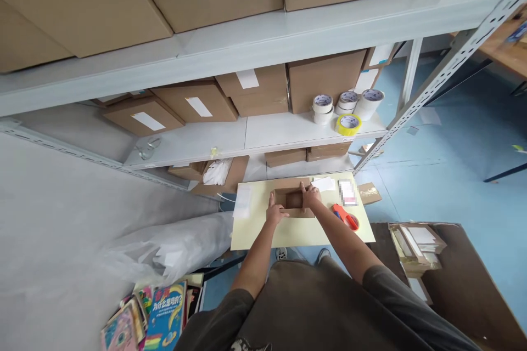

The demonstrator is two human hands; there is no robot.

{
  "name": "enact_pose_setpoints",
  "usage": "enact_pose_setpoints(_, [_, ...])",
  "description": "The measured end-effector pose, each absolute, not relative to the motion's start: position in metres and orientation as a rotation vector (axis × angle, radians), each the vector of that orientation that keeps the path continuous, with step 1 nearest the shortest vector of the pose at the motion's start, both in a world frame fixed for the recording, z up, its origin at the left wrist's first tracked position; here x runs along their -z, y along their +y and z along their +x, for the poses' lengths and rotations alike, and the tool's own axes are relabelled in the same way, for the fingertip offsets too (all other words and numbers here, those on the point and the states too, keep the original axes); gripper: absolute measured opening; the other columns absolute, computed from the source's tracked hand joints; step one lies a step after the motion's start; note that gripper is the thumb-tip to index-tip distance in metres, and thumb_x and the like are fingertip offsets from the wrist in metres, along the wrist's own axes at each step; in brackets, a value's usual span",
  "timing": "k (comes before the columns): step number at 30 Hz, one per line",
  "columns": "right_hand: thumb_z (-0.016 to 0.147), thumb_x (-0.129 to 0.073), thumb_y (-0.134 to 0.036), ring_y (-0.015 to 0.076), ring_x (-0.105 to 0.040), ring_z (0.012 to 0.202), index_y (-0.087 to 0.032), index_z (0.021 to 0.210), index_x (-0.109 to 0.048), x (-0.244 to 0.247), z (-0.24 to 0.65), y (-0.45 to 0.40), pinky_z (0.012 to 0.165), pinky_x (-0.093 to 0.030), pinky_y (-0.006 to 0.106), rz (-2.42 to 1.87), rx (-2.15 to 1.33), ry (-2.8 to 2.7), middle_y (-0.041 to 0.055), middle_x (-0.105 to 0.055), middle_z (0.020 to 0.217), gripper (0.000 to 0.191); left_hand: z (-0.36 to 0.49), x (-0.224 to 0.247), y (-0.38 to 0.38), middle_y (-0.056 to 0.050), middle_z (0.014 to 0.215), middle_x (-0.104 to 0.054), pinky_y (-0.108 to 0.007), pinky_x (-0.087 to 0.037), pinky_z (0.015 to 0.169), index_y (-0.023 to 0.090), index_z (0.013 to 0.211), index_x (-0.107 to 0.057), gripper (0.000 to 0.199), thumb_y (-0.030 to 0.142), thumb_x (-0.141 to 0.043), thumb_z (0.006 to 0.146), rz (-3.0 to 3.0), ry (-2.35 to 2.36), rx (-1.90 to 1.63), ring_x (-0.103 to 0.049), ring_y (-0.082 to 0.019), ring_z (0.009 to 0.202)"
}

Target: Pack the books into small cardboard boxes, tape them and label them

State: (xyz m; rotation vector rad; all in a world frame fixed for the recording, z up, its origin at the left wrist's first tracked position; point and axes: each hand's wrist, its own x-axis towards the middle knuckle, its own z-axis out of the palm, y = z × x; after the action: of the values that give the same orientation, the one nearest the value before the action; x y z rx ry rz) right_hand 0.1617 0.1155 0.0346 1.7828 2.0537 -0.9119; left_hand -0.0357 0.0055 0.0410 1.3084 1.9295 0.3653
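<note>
A small open cardboard box stands on the pale yellow table, its inside facing up. My left hand grips its left front corner, one finger stretched along the left side and the thumb along the front edge. My right hand holds the right wall, with fingers over the rim. Just right of the box lies a red-orange tape dispenser. White paper slips lie behind my right hand, and a printed label sheet is farther right.
Grey metal shelving rises behind the table, carrying cartons and tape rolls. At the right, a large carton holds packets. Bubble wrap stands at the left, above colourful books.
</note>
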Motion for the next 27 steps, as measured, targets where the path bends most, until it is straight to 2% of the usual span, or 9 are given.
enact_pose_setpoints(3, [0.030, -0.104, -0.042, 0.0615, -0.017, 0.155, -0.022, 0.173, -0.013, -0.025, 0.158, 0.126, 0.117, -0.012, 0.079, 1.752, 0.955, 2.001, 0.0365, -0.017, 0.171, 0.170, -0.032, -0.036, 0.004, -0.005, 0.181, -0.006, -0.042, -0.036, 0.124, 0.018, 0.078, -0.073, 0.038, 0.036, -0.101, 0.062, 1.323, 1.951, -0.410, -0.030, -0.038, 0.159])
enact_pose_setpoints(6, [0.023, -0.105, -0.038, 0.0648, -0.012, 0.155, -0.020, 0.173, -0.015, -0.017, 0.161, 0.132, 0.117, -0.013, 0.079, 1.653, 0.897, 2.012, 0.0379, -0.011, 0.172, 0.175, -0.028, -0.035, 0.006, -0.005, 0.180, -0.016, -0.040, -0.038, 0.122, 0.019, 0.076, -0.071, 0.033, 0.031, -0.100, 0.065, 1.297, 1.985, -0.369, -0.037, -0.034, 0.156])
enact_pose_setpoints(9, [0.023, -0.105, -0.039, 0.0663, -0.015, 0.154, -0.022, 0.171, -0.020, -0.014, 0.164, 0.135, 0.116, -0.017, 0.079, 1.602, 0.860, 2.032, 0.0374, -0.008, 0.173, 0.171, -0.025, -0.037, 0.008, -0.006, 0.178, -0.022, -0.040, -0.040, 0.119, 0.019, 0.075, -0.071, 0.033, 0.033, -0.099, 0.066, 1.249, 2.008, -0.331, -0.045, -0.034, 0.151])
enact_pose_setpoints(13, [0.028, -0.104, -0.049, 0.0679, -0.015, 0.153, -0.022, 0.167, -0.030, -0.019, 0.160, 0.135, 0.112, -0.016, 0.085, 1.595, 0.884, 2.047, 0.0353, -0.005, 0.174, 0.160, -0.025, -0.035, 0.007, -0.007, 0.179, -0.021, -0.044, -0.040, 0.119, 0.019, 0.076, -0.070, 0.037, 0.039, -0.099, 0.066, 1.260, 1.988, -0.331, -0.043, -0.037, 0.152])
enact_pose_setpoints(18, [0.036, -0.102, -0.041, 0.0656, -0.020, 0.153, -0.022, 0.165, -0.035, -0.033, 0.160, 0.131, 0.112, -0.018, 0.085, 1.570, 0.760, 2.060, 0.0335, -0.018, 0.172, 0.146, -0.032, -0.021, 0.002, -0.007, 0.180, -0.012, -0.052, -0.040, 0.120, 0.020, 0.078, -0.070, 0.036, 0.034, -0.099, 0.062, 1.263, 1.917, -0.412, -0.041, -0.041, 0.154])
enact_pose_setpoints(21, [0.050, -0.098, -0.048, 0.0611, -0.013, 0.157, -0.020, 0.164, -0.037, -0.044, 0.158, 0.124, 0.117, -0.016, 0.080, 1.608, 0.720, 2.054, 0.0316, -0.017, 0.174, 0.133, -0.039, -0.017, 0.001, -0.008, 0.181, -0.004, -0.057, -0.037, 0.122, 0.023, 0.096, -0.075, 0.050, 0.034, -0.101, 0.055, 1.261, 1.817, -0.451, -0.027, -0.044, 0.161])
enact_pose_setpoints(24, [0.064, -0.090, -0.058, 0.0541, -0.008, 0.161, -0.014, 0.166, -0.033, -0.054, 0.134, 0.108, 0.122, -0.014, 0.075, 1.773, 0.775, 2.100, 0.0304, -0.013, 0.175, 0.124, -0.050, -0.020, -0.003, -0.016, 0.180, 0.001, -0.058, -0.034, 0.125, 0.023, 0.135, -0.068, 0.093, 0.041, -0.102, 0.050, 1.267, 1.694, -0.494, -0.018, -0.046, 0.163])
enact_pose_setpoints(25, [0.069, -0.087, -0.058, 0.0509, -0.008, 0.163, -0.015, 0.166, -0.031, -0.056, 0.121, 0.101, 0.124, -0.016, 0.072, 1.836, 0.788, 2.149, 0.0280, -0.013, 0.176, 0.120, -0.056, -0.022, -0.004, -0.019, 0.180, 0.000, -0.056, -0.034, 0.125, 0.022, 0.145, -0.062, 0.102, 0.042, -0.102, 0.053, 1.277, 1.653, -0.526, -0.018, -0.045, 0.163])
enact_pose_setpoints(27, [0.081, -0.077, -0.053, 0.0437, -0.008, 0.164, -0.020, 0.168, -0.030, -0.057, 0.087, 0.083, 0.126, -0.021, 0.064, 1.951, 0.801, 2.297, 0.0204, -0.016, 0.178, 0.105, -0.071, -0.024, -0.009, -0.021, 0.179, -0.008, -0.051, -0.035, 0.126, 0.022, 0.157, -0.050, 0.105, 0.042, -0.096, 0.065, 1.309, 1.590, -0.627, -0.020, -0.041, 0.163])
